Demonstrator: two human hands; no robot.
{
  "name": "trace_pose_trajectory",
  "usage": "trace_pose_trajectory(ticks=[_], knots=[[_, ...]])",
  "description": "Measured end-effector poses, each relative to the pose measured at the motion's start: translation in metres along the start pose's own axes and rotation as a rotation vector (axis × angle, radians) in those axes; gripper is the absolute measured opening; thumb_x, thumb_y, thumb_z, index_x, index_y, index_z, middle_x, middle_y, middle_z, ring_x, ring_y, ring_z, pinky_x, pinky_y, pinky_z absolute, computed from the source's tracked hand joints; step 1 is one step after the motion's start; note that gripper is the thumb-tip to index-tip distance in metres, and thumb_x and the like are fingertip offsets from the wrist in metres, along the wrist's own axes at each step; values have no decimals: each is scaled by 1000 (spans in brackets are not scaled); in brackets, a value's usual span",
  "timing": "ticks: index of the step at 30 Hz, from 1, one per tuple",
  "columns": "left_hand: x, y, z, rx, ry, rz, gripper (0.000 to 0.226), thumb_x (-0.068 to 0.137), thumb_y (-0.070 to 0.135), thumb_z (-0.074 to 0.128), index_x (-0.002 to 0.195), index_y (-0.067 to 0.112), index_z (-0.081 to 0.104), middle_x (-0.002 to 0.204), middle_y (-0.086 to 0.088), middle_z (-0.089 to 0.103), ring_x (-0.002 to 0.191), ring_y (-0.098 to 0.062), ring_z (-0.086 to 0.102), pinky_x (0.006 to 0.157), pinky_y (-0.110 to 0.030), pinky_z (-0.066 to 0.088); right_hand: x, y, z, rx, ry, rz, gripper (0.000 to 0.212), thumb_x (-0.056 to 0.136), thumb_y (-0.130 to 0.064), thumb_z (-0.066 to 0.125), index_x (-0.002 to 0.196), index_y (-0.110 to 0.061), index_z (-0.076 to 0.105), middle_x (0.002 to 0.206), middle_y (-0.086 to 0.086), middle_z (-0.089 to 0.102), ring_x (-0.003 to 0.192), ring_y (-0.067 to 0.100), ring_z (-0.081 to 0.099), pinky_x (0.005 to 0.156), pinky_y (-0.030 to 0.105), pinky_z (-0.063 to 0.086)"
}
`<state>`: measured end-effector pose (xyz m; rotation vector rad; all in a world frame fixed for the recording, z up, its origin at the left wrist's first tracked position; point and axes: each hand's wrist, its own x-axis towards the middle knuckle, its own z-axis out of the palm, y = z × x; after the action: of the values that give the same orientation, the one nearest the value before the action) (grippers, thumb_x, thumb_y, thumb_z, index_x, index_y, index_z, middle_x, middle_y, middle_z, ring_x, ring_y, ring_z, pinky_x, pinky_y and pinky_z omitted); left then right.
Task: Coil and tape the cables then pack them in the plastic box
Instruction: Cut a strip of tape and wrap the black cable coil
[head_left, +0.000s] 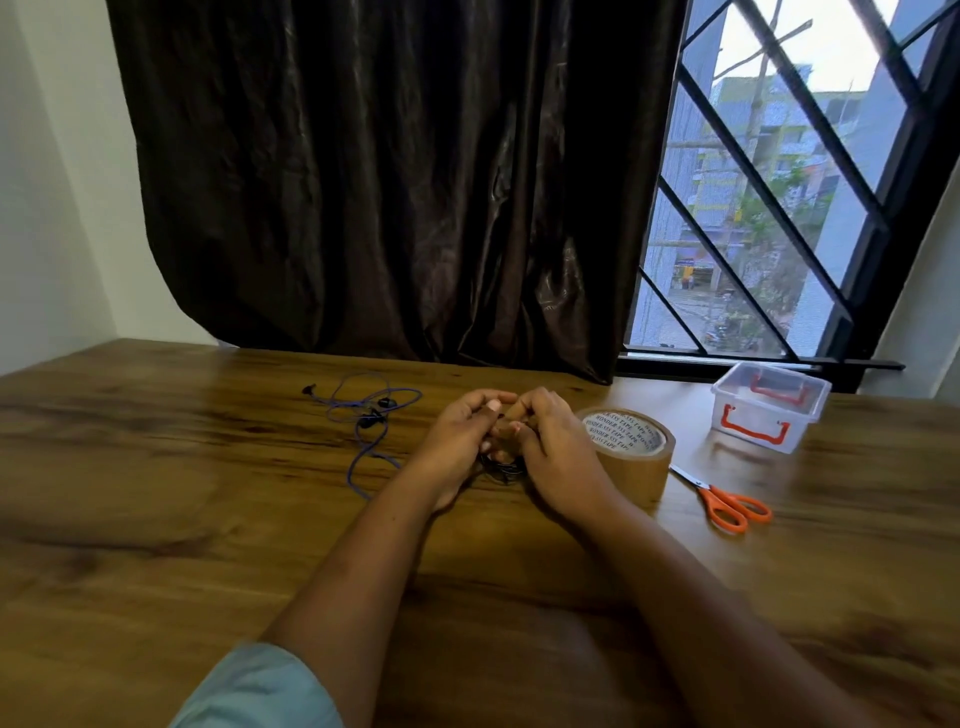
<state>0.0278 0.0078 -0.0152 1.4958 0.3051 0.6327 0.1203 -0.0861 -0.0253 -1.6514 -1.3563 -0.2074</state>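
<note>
Both my hands meet at the middle of the wooden table (156, 493). My left hand (460, 441) and my right hand (553, 454) are curled around a small coil of black cable (501, 472), most of it hidden under my fingers. A purple earphone cable (363, 415) lies loose and uncoiled to the left of my hands. A roll of brown tape (636, 462) stands right beside my right hand. The clear plastic box (769, 405) with red latches sits at the far right.
Orange-handled scissors (724, 501) lie to the right of the tape roll, in front of the box. A dark curtain (389, 182) hangs behind the table, and a barred window (805, 182) is at the right.
</note>
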Motion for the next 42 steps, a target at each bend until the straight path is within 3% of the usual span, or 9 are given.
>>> trace_pose_trajectory(ticks=[4, 9, 15, 19, 22, 26, 33, 39, 42], knots=[[0, 0, 1, 19, 7, -8, 22, 99, 19, 43, 107, 11, 61, 66, 6, 58, 50, -1, 49, 55, -24, 47, 0, 3, 1, -47, -1, -3, 12, 91, -4, 51, 93, -15, 48, 95, -2, 48, 82, -6, 45, 71, 1, 35], [0, 1, 0, 80, -10, 37, 16, 95, 15, 49, 105, 15, 61, 94, -3, 66, 72, -8, 60, 63, -28, 50, 1, 4, 2, -57, 23, 11, 15, 90, -3, 50, 95, -17, 47, 96, -2, 50, 83, -7, 45, 70, 2, 36], [-2, 2, 0, 244, 9, 112, 25, 90, 5, 55, 103, 25, 58, 85, -4, 62, 72, -7, 63, 58, -21, 52, 1, 5, 0, -66, 24, 31, 14, 91, -6, 50, 101, -16, 49, 101, -2, 51, 85, 2, 46, 69, 8, 38], [-4, 1, -1, 365, -1, 193, 25, 88, 12, 61, 106, 27, 53, 91, -22, 60, 76, -21, 59, 67, -33, 52, 1, 6, -1, -71, 20, 29, 13, 91, -7, 50, 101, -15, 50, 99, -1, 50, 81, -4, 45, 68, 4, 38], [-3, -1, -2, 458, 12, 227, 22, 86, 19, 64, 103, 29, 53, 94, -24, 61, 77, -29, 60, 69, -44, 52, 1, 8, -1, -73, 23, 33, 14, 91, -7, 50, 102, -15, 51, 98, -2, 50, 81, -3, 45, 68, 3, 37], [0, -4, -3, 625, 125, 325, 13, 82, 33, 67, 89, 30, 57, 65, -5, 52, 56, -13, 47, 51, -30, 38, 2, 8, 0, -72, 19, 19, 16, 87, -2, 49, 99, -13, 51, 97, -1, 51, 85, 8, 46, 68, 5, 35], [-2, -3, -2, 671, 122, 312, 10, 92, 25, 54, 91, 19, 62, 81, 1, 65, 75, -18, 63, 69, -42, 52, 1, 7, 0, -79, 19, -9, 17, 89, -9, 55, 97, -22, 50, 95, -7, 50, 82, -6, 45, 71, 2, 36], [0, -3, -4, 600, 67, 302, 16, 97, 18, 46, 100, 19, 61, 83, 8, 62, 69, -2, 60, 60, -20, 51, 1, 6, -2, -67, 5, 12, 27, 89, -10, 58, 113, -18, 50, 101, -6, 52, 90, 1, 48, 71, 4, 36], [1, -5, -4, 547, 61, 300, 16, 97, 16, 45, 107, 19, 57, 89, 3, 62, 70, -2, 60, 59, -20, 53, -1, 2, -5, -7, 7, 15, 37, 88, -8, 60, 119, -22, 44, 99, -8, 53, 91, 4, 53, 72, 8, 40]])
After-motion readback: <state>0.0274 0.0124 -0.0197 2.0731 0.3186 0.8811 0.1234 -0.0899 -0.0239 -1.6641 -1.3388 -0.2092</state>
